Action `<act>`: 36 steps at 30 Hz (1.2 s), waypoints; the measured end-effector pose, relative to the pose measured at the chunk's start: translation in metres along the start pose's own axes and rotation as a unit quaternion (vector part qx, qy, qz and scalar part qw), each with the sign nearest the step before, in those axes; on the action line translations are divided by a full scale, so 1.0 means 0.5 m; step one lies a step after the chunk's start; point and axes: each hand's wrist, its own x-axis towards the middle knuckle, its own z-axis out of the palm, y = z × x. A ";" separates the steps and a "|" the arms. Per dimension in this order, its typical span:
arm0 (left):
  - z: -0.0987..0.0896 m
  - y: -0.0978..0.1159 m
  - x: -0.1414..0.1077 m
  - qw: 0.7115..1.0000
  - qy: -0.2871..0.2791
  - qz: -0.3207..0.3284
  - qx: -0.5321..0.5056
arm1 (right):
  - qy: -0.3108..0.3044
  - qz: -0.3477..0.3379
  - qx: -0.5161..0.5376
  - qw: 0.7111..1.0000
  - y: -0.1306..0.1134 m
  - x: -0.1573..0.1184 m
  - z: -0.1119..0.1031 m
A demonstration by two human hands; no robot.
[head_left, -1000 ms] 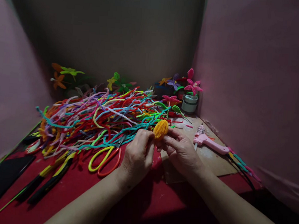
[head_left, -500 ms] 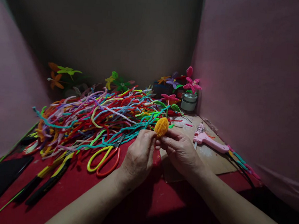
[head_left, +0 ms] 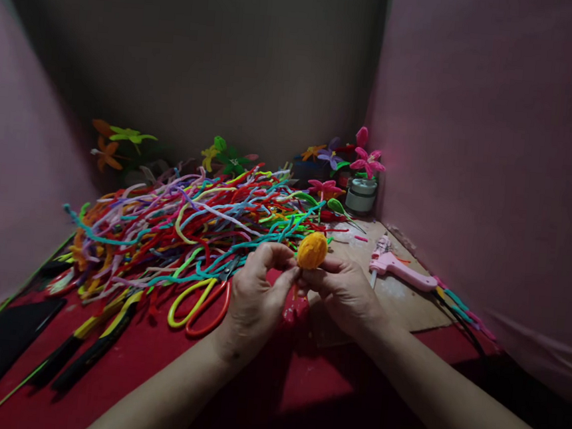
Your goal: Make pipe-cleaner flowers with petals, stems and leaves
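A fuzzy orange-yellow pipe-cleaner bud (head_left: pixel 312 251), egg-shaped, stands up between my two hands over the red table. My left hand (head_left: pixel 263 292) pinches at the base of the bud with thumb and forefinger. From the other side my right hand (head_left: pixel 343 291) also pinches the base, its fingers curled in. Short orange ends hang below the fingertips. Just left of my left hand lie scissors (head_left: pixel 200 307) with one yellow and one red handle, their blades partly under a big heap of coloured pipe cleaners (head_left: pixel 189 226).
A pink glue gun (head_left: pixel 404 271) rests on a board (head_left: pixel 408 308) at the right. Yellow-and-black pliers (head_left: pixel 99 338) and a dark flat object (head_left: pixel 1 350) lie at the left. Along the back stand pipe-cleaner flowers (head_left: pixel 368 161), some above a grey-white container (head_left: pixel 360 196). Walls close in both sides.
The bud has tilted and shifted slightly right and down. My left hand has turned, with its thumb now showing at the base. Orange ends have come into view beneath.
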 end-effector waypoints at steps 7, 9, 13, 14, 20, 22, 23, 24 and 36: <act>-0.015 0.017 0.028 0.962 -0.089 -0.177 -0.189 | -0.025 0.009 -0.032 0.999 0.000 -0.004 -0.015; -0.020 0.017 0.035 0.949 -0.116 -0.208 -0.207 | -0.026 0.009 -0.044 0.999 -0.001 -0.005 -0.017; -0.024 0.018 0.040 0.941 -0.121 -0.237 -0.209 | -0.020 0.013 -0.046 0.999 -0.001 -0.005 -0.014; -0.024 0.019 0.040 0.941 -0.121 -0.239 -0.210 | -0.019 0.016 -0.042 0.999 -0.002 -0.005 -0.013; -0.022 0.028 0.031 0.963 -0.115 -0.187 -0.159 | -0.018 0.056 0.014 0.998 -0.004 -0.003 -0.010; -0.023 0.029 0.029 0.969 -0.101 -0.170 -0.148 | -0.027 0.069 0.030 0.997 -0.005 -0.002 -0.011; -0.024 0.028 0.030 0.966 -0.107 -0.177 -0.157 | -0.038 0.074 0.034 0.996 -0.006 -0.002 -0.011; -0.026 0.025 0.031 0.957 -0.125 -0.192 -0.179 | -0.050 0.080 0.036 0.995 -0.006 -0.002 -0.012; -0.049 0.007 0.053 0.855 -0.160 -0.260 -0.420 | -0.178 0.213 0.167 0.946 -0.014 -0.007 -0.031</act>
